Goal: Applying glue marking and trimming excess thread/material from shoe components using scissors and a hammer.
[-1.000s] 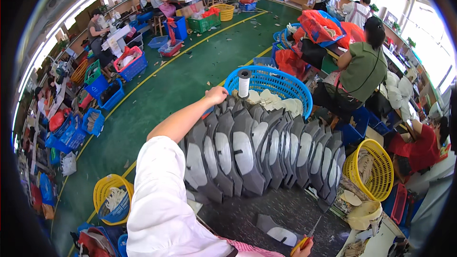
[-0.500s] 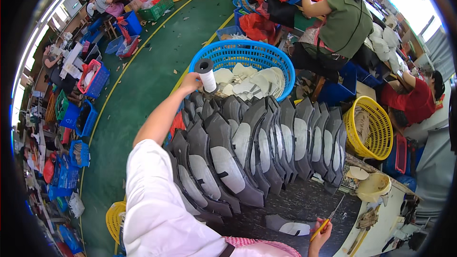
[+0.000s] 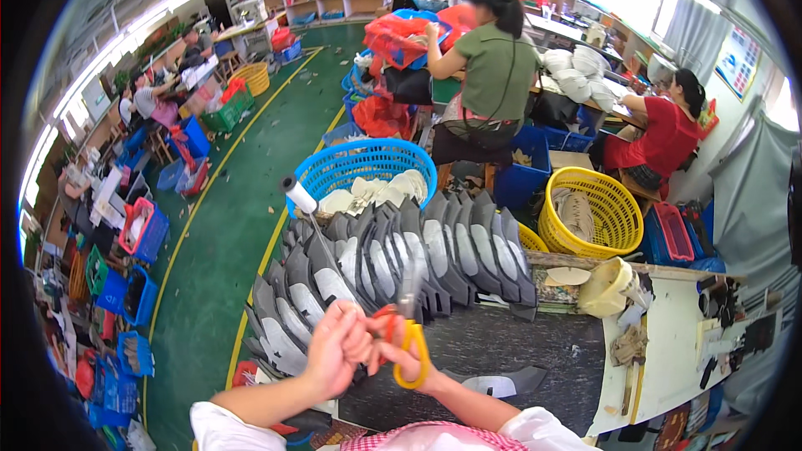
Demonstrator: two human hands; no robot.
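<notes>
My left hand [image 3: 336, 349] is closed in front of my chest, its fingers pinched on a thin white thread [image 3: 322, 236]. That thread runs up to a white spool with a dark end [image 3: 299, 195], tilted beside the blue basket. My right hand [image 3: 409, 359] meets the left one and grips scissors [image 3: 418, 336] with yellow and red handles, blades pointing up and blurred. Beyond both hands stand dark grey curved pieces with light grey patches [image 3: 393, 255], packed in rows. A single similar piece [image 3: 493, 384] lies flat on the black tabletop [image 3: 551, 351].
A blue basket [image 3: 368, 148] of pale pieces stands behind the rows. To its right is a yellow basket [image 3: 591, 209]. A cream tub [image 3: 603, 286] sits at the table's right. A co-worker in green [image 3: 499, 75] and another in red [image 3: 660, 134] are beyond.
My left hand has come back from the spool to my chest, with thread now stretched behind it. My right hand has raised the scissors to meet it. The view has tilted up.
</notes>
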